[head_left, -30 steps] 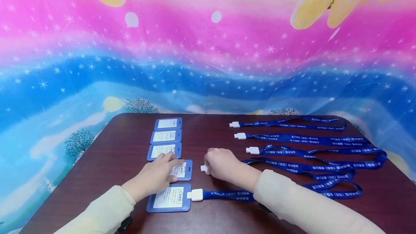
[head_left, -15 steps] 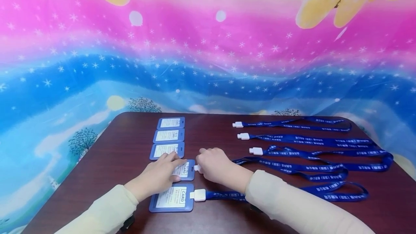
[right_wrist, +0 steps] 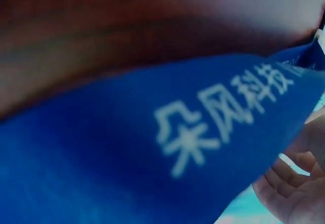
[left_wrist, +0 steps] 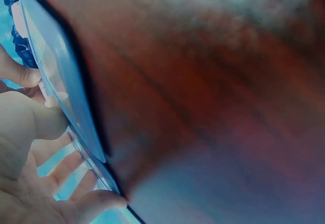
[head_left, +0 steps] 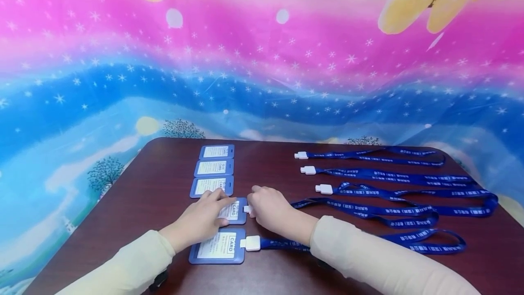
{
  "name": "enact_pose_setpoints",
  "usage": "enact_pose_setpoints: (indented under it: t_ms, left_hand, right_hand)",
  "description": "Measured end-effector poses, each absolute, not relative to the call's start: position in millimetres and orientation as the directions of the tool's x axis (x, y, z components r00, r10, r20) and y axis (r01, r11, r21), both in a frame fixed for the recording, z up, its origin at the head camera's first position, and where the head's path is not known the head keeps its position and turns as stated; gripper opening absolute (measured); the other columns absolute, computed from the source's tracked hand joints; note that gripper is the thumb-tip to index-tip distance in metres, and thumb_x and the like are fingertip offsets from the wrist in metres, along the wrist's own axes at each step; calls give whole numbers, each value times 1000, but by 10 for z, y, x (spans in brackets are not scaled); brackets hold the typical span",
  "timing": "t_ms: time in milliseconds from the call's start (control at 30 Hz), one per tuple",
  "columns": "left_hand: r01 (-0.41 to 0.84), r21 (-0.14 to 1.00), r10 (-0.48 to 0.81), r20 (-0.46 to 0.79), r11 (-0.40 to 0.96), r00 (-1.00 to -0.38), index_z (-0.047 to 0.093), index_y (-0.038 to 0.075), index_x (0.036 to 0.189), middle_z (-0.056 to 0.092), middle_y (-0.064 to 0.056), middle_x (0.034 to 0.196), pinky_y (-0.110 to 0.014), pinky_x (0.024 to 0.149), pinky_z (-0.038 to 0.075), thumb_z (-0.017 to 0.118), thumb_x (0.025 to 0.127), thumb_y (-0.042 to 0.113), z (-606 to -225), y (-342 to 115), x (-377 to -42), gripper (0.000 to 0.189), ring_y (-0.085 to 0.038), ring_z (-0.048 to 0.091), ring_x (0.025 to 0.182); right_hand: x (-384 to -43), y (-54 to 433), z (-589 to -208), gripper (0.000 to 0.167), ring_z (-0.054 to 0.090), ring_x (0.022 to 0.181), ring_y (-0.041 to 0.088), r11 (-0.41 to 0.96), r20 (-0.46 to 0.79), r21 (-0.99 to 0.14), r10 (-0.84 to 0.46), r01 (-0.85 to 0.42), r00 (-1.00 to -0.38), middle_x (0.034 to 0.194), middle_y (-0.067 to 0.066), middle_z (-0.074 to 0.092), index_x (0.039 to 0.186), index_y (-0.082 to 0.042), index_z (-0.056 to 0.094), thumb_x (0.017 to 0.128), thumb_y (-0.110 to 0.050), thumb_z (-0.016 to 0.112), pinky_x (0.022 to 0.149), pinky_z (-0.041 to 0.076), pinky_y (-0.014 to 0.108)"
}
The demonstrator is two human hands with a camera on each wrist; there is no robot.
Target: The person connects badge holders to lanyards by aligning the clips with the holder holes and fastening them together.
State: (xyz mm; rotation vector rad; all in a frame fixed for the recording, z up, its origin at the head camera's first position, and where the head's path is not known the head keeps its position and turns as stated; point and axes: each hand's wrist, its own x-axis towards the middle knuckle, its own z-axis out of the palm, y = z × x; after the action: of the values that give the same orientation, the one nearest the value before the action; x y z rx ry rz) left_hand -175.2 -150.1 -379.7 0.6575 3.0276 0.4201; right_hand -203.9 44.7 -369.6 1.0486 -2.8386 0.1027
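My left hand [head_left: 198, 221] spans a blue ID badge holder [head_left: 236, 211], its thumb at the near edge and index finger along the far edge. My right hand [head_left: 272, 208] pinches the white plastic clip [head_left: 246, 209] of a blue lanyard [head_left: 364, 208]. The clip's tip is right at the holder's slotted right edge; my fingers hide the rest of it. In the right wrist view the printed blue strap [right_wrist: 188, 127] fills much of the picture. Nearest me lies another badge holder [head_left: 217, 247], with a white clip [head_left: 252, 243] at its slot and its strap passing under my right sleeve.
Beyond my left hand, a column of three badge holders [head_left: 213, 167] lies on the dark wood table [head_left: 163, 172]. Several lanyards, among them one lanyard [head_left: 368, 155] at the back, stretch out at the right, clips facing left. A printed cloth [head_left: 262, 67] hangs behind the table.
My right hand has moved left, bringing the lanyard clip up to the edge of the badge holder and drawing the strap along. My left hand stays on that holder.
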Motion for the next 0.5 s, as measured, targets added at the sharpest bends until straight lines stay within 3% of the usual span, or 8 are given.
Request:
enact_pose_setpoints:
  t_ms: [500]
  left_hand:
    - [374, 324, 390, 17, 869, -921, 64, 9, 132, 56, -3, 115, -32, 80, 52, 83, 81, 16, -3790, -1463, -1782, 55, -20, 48, 99]
  right_hand:
    - [-1999, 398, -3726, 8, 56, 70, 10, 772, 149, -15, -626, -635, -765, 81, 1, 59, 90, -9, 77, 86, -15, 78, 70, 56, 25]
